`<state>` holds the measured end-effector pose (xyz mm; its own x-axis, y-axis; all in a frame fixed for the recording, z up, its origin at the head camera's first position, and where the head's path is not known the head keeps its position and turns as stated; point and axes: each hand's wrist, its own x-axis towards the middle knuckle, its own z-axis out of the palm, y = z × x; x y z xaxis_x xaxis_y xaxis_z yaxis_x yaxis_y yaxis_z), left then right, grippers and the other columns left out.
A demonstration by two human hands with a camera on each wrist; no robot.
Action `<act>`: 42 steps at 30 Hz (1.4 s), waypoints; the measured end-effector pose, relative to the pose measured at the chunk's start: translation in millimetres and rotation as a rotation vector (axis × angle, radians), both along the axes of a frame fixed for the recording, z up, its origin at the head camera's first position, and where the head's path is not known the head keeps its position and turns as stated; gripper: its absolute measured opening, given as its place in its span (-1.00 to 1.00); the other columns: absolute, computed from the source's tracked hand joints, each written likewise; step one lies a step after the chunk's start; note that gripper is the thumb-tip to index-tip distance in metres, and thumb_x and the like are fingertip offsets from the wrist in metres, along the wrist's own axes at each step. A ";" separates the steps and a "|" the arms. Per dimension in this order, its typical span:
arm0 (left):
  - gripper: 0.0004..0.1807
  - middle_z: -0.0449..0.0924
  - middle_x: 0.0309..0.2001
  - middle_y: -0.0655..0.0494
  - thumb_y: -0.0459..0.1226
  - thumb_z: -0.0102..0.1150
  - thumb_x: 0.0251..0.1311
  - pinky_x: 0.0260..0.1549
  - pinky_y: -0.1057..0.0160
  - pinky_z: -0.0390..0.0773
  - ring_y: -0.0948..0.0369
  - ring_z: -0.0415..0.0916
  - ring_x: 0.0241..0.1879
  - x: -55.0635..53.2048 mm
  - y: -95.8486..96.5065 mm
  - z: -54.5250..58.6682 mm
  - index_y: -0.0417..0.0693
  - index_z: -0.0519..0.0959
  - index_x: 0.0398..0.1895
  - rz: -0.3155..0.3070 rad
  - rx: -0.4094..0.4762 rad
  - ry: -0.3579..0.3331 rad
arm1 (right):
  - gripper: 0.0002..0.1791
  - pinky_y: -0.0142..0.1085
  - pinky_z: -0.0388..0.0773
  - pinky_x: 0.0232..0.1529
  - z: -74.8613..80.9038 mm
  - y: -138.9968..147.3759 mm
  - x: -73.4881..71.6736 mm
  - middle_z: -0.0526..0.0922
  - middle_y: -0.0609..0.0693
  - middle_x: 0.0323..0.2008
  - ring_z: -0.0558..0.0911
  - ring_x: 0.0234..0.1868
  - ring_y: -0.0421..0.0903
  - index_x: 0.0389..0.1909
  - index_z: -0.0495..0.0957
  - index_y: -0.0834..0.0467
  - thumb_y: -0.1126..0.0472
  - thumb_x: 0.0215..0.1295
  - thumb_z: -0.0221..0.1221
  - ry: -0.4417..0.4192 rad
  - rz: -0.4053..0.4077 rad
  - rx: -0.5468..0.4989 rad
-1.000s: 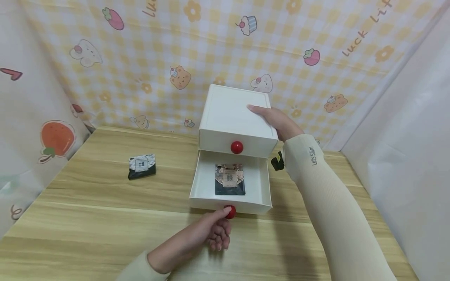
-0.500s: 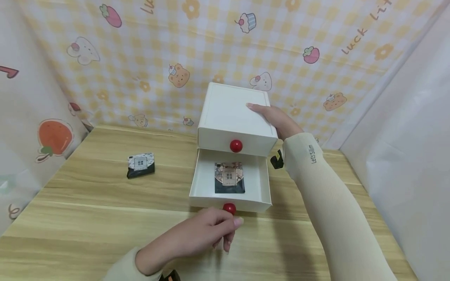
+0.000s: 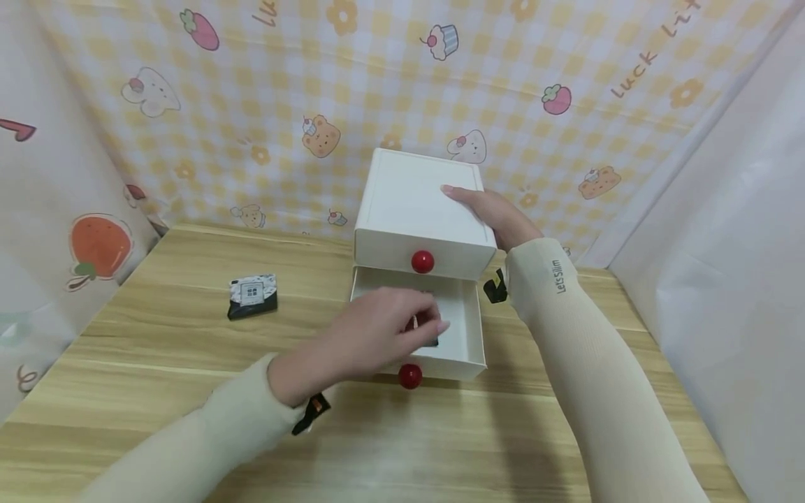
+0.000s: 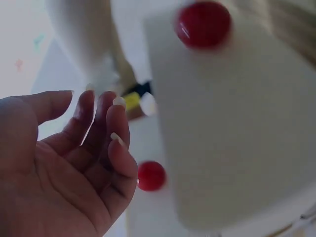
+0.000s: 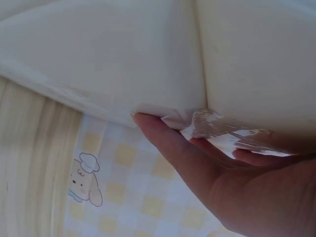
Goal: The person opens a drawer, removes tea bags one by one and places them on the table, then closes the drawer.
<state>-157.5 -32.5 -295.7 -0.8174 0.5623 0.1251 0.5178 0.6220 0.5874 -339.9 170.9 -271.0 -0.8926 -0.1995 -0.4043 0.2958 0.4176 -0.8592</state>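
Note:
A small white drawer box (image 3: 424, 195) stands at the back of the table, its lower drawer (image 3: 468, 325) pulled out. Over that drawer hovers my left hand (image 3: 383, 325), its fingers loosely bent with nothing between them in the left wrist view. The hand covers most of a dark flat sachet (image 3: 431, 343) lying inside. My right hand (image 3: 497, 213) rests on the box's right side, thumb on the top; in the right wrist view its extended fingers touch the wall near some clear tape (image 5: 217, 126). Red round knobs mark the upper drawer (image 3: 383, 249) and the lower one.
Another sachet, black and white (image 3: 252, 296), lies on the wooden table (image 3: 189, 349) left of the box. Behind hangs a yellow checked cloth (image 3: 251, 84), close to the box's rear. White curtains (image 3: 711, 230) border both sides.
My left hand has let go of the lower drawer's red knob and moved up over the open drawer, covering the sachet inside. My right hand stays on the box.

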 end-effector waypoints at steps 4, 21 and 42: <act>-0.83 0.60 -0.46 0.31 -0.09 0.17 0.41 -0.41 0.35 0.51 0.33 0.48 -0.45 -18.5 1.9 2.8 0.10 0.67 -0.28 0.004 -0.071 0.035 | -0.12 -0.15 0.72 -0.12 -0.3 -0.1 0.6 0.55 0.10 0.12 0.72 -0.12 -0.06 0.50 0.13 -0.01 -0.38 0.33 0.12 0.007 0.002 -0.001; -0.79 0.68 -0.28 0.19 -0.17 0.25 0.30 -0.30 0.26 0.57 0.24 0.51 -0.35 -58.7 7.6 -6.4 0.00 0.68 -0.07 -0.190 -0.528 0.041 | -0.10 -0.16 0.72 -0.15 -0.1 0.1 -1.3 0.55 0.11 0.11 0.71 -0.13 -0.05 0.50 0.14 0.02 -0.40 0.32 0.11 0.004 -0.021 0.022; -0.03 0.35 0.46 -0.05 0.13 0.36 0.18 0.31 0.03 0.49 0.02 0.43 0.31 -61.0 17.9 -39.0 -0.06 0.18 0.55 -0.073 -0.651 0.014 | -0.04 -0.14 0.71 -0.09 -0.5 -0.2 -0.8 0.52 0.13 0.20 0.67 0.05 0.04 0.57 0.05 -0.01 -0.42 0.31 0.08 0.013 -0.009 0.045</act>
